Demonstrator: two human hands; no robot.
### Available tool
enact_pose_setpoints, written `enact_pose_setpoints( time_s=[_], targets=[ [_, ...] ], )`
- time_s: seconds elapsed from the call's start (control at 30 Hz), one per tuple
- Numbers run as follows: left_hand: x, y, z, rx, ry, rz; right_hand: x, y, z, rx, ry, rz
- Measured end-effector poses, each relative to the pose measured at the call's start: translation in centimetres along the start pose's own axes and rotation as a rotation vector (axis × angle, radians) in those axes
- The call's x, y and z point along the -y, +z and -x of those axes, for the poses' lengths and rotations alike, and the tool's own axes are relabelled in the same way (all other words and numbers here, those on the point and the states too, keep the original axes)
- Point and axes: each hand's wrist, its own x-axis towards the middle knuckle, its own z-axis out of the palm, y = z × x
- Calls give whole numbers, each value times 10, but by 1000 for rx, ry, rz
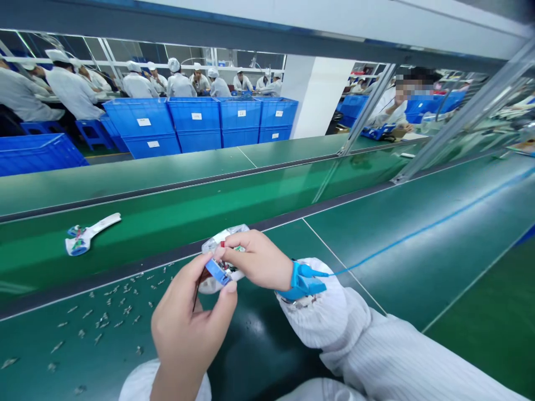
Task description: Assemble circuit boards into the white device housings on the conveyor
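Left grip [188,318] clamped on blue piece [218,272]; right grip [263,260] just beside, contact hidden, cannot tell if pinching.

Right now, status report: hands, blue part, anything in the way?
Left grip holding blue part. Right grip at its far end, hold unclear. Metal bits scattered to the left.

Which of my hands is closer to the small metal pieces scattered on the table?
Left. Your left hand is just to the right of the metal pieces; your right hand is farther right, beyond the left one.
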Motion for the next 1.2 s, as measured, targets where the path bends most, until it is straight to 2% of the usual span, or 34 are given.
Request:
enact_pose_setpoints(
  time_s=[0.07,0.13,0.17,0.23,0.33,0.47,0.57,0.7,0.8,0.87,1.0,1.2],
  targets=[
    [-1,3,-1,-29,-124,57,2,4,4,-214,-71,188],
    [-2,7,-2,-16,-290,249,4,9,7,-430,-129,379],
    [-3,10,-3,6,-359,365,4,11,8,-499,-147,439],
    [-5,15,-6,47,-445,555,4,16,9,-555,-169,489],
    [-4,19,-9,103,-538,712,2,20,8,-584,-187,478],
    [-2,17,-16,248,-689,846,-1,26,6,-646,-195,402],
    [-1,13,-20,307,-707,850,-2,31,6,-660,-232,358],
    [-1,6,-19,210,-563,599,2,30,8,-596,-253,304],
    [-4,0,-15,138,-494,320,6,21,10,-430,-264,206],
    [-8,-3,-12,99,-508,246,10,12,11,-284,-289,134],
    [-16,-8,-9,72,-508,322,19,-9,12,-72,-343,101],
    [-23,-17,-7,196,-543,585,36,-26,15,129,-426,257]
  ],
)
